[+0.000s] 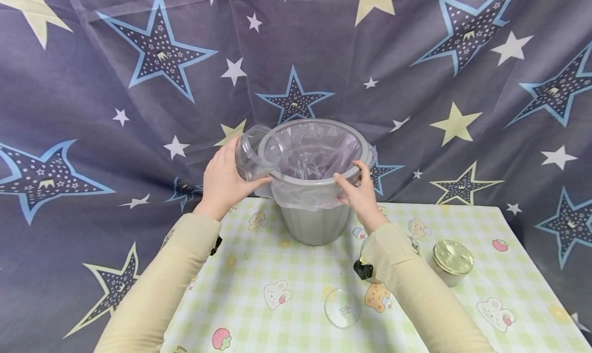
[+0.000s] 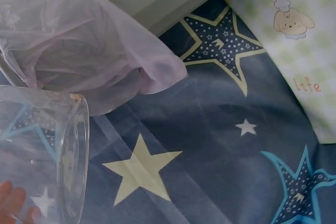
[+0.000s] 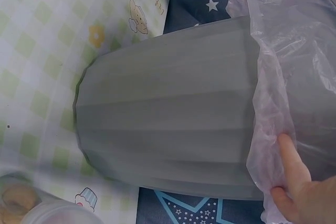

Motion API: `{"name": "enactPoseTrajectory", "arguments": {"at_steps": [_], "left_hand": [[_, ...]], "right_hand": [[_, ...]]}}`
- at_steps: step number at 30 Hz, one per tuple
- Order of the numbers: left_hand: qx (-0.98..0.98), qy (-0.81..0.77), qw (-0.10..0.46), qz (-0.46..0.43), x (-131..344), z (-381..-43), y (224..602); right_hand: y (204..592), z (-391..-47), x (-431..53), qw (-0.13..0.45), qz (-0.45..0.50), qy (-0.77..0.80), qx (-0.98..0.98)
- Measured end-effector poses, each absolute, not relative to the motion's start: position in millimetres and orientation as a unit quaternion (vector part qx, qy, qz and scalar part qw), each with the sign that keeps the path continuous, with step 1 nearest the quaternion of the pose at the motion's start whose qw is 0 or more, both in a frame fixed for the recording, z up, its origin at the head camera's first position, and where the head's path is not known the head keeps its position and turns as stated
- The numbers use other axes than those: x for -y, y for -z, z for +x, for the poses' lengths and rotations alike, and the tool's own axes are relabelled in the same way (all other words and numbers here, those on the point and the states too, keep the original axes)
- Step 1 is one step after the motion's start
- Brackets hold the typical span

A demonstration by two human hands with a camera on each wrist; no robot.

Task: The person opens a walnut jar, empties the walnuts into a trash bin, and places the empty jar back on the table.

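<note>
My left hand (image 1: pixel 222 175) grips a clear plastic jar (image 1: pixel 248 160), held tilted on its side at the left rim of a grey trash bin (image 1: pixel 314 225). Through the jar wall (image 2: pixel 73 156), fingertips show in the left wrist view. A thin, translucent pinkish bag (image 1: pixel 305 194) lines the bin and folds down over its outside. At the right front, my right hand (image 1: pixel 363 196) pinches the bin's rim through the bag, thumb in front. The right wrist view has two of its fingers (image 3: pixel 294 169) against the bag's folded edge.
A jar with a gold-coloured lid (image 1: pixel 453 258) stands at the right of the table. Nearer the front lies a clear round lid (image 1: pixel 343 309). A see-through container with tan contents (image 3: pixel 20 199) shows in the right wrist view. Behind the table hangs a star-patterned cloth (image 1: pixel 324 44).
</note>
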State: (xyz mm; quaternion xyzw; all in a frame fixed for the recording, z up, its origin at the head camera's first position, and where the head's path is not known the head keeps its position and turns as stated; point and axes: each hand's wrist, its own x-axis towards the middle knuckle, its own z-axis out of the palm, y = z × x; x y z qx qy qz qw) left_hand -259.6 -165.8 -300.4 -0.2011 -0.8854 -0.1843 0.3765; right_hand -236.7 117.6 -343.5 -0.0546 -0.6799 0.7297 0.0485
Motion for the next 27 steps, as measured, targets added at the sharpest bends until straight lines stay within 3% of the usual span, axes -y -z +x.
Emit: {"name": "enactPoseTrajectory", "arguments": {"at_steps": [20, 27], "left_hand": [[0.888, 0.282, 0.346, -0.113, 193.2, -228.9, 362.2], [0.894, 0.318, 0.301, -0.094, 194.3, -221.2, 386.9]], "right_hand": [[342.1, -235.0, -114.0, 0.046, -0.054, -0.73, 0.68], [343.0, -235.4, -114.9, 0.052, -0.055, -0.726, 0.683]]}}
